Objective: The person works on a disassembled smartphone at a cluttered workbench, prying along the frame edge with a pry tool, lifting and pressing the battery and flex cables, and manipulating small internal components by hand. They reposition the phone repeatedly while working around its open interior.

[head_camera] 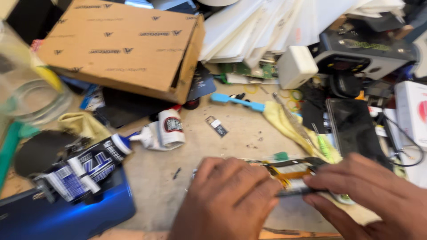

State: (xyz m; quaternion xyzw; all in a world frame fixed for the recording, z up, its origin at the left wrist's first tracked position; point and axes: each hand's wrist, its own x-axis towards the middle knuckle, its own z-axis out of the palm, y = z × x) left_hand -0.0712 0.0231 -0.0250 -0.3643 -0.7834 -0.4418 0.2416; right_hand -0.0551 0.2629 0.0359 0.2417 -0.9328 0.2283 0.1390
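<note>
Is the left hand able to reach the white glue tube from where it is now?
Probably yes. The left hand rests on the opened phone, and only bare bench lies between it and the white glue tube, which lies uncovered.

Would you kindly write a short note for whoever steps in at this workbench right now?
Left hand: resting knuckles-up on the opened flat device with yellow and orange parts, holding it down.
Right hand: pinching a thin dark tool against the device's near edge; grip shut on it.
The device lies on the worn tan bench top; white glue tube and blue phone back cover sit to the left.
Done: the device's insides are exposed. How far the work has got cannot be told through the blur.
</note>
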